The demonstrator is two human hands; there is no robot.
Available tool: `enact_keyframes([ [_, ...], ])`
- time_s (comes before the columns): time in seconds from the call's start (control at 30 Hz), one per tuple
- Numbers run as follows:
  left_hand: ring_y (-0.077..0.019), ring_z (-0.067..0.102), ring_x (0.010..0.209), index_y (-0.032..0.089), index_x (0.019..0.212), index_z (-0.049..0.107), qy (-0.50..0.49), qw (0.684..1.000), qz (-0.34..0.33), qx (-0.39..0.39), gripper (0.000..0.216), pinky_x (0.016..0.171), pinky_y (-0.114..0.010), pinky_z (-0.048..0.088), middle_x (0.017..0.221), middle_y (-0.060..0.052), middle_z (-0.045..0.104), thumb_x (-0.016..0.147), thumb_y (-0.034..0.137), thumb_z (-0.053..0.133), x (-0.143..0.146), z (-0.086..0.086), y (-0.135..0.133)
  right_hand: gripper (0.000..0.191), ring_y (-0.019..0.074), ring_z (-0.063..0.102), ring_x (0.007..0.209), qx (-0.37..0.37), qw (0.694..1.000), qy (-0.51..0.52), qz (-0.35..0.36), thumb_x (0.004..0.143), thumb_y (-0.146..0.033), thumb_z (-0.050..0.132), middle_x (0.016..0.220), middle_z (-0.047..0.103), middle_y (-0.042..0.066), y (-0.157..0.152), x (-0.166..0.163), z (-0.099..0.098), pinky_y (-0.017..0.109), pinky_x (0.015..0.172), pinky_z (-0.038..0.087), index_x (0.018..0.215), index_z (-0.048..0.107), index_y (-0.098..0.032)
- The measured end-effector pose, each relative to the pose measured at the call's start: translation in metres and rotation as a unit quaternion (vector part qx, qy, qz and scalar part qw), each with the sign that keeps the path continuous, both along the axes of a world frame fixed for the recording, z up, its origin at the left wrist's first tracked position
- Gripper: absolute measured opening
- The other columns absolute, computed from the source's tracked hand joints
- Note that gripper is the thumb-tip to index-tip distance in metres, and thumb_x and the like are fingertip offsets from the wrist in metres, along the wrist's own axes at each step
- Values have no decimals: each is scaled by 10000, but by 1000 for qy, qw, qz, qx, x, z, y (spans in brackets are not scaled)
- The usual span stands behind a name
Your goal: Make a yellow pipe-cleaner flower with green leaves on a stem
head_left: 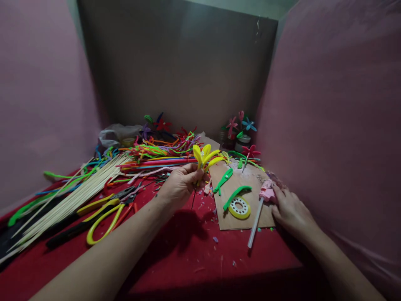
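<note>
Left hand [181,184]: is pinching a yellow flower [205,159] between thumb and fingers above the red worktop [200,259], its dark stem [193,199] pointing down.
Right hand [292,210]: is touching a pink glue gun [267,191]; I cannot tell whether the fingers are closing around it.
Glue stick [256,223]: is jutting from the gun past the front edge of the board [227,222].
Board: is carrying two green pieces [223,181] and a yellow-and-white ring [244,210].
Tools: pliers [95,205] are lying beside pale wooden sticks [75,196].
Back: colourful pipe cleaners [163,149] are lying heaped.
</note>
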State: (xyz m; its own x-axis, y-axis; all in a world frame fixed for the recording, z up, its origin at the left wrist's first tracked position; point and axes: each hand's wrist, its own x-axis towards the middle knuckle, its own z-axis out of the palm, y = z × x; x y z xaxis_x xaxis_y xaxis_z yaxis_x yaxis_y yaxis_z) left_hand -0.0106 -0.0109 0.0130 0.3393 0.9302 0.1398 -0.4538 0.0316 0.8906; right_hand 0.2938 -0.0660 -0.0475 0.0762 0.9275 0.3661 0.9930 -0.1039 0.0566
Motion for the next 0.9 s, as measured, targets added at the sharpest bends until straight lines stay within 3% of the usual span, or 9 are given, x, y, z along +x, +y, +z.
enact_keyframes([
  [0.13,-81,544,507,114,722,599,-2,1000,18,10,209,488,-186,381,631,-39,651,642,237,748,-3,1,2,380,259,594,808,72,993,97,1,710,-185,456,929,612,142,-2,3,4,348,666,452,1057,595,-119],
  [0.23,-80,537,500,119,725,591,-10,999,29,11,208,493,-192,383,623,-31,648,635,223,746,-5,1,6,209,233,590,724,99,952,287,42,707,-264,508,796,621,81,-11,-9,21,320,595,445,846,640,-180],
  [0.3,-72,526,494,119,723,586,-19,999,31,16,201,497,-191,380,625,-24,646,640,218,741,-7,1,8,236,202,589,715,26,887,444,122,717,-285,552,864,639,57,-14,-26,40,292,567,445,921,637,-204],
  [0.43,-60,514,501,122,699,563,-46,998,33,25,202,495,-184,367,637,-12,638,659,227,731,-12,1,14,194,155,558,624,21,695,688,208,693,-290,614,842,644,58,-2,-69,73,291,547,463,857,643,-191],
  [0.5,-58,511,498,126,685,549,-58,997,43,21,215,490,-184,360,634,-9,635,652,229,735,-16,2,17,147,158,561,611,7,652,717,245,705,-285,604,803,644,59,8,-88,78,300,540,469,812,646,-193],
  [0.53,-58,507,494,127,682,546,-60,997,50,18,219,488,-185,357,629,-9,632,647,226,738,-17,2,18,132,167,568,620,8,657,709,255,718,-284,599,797,646,62,12,-95,76,300,530,464,806,645,-197],
  [0.67,-56,491,481,121,677,560,-50,996,72,20,210,478,-186,336,605,-12,619,650,233,735,-18,0,21,114,151,503,512,29,734,621,275,755,-304,616,688,626,38,19,-111,56,264,402,361,832,651,-228],
  [0.9,-66,474,486,122,684,611,-11,995,85,48,138,497,-206,345,602,-10,611,669,215,712,-10,-7,21,196,175,528,589,21,760,570,311,779,-372,600,714,605,39,10,-120,48,275,444,394,928,655,-256],
])
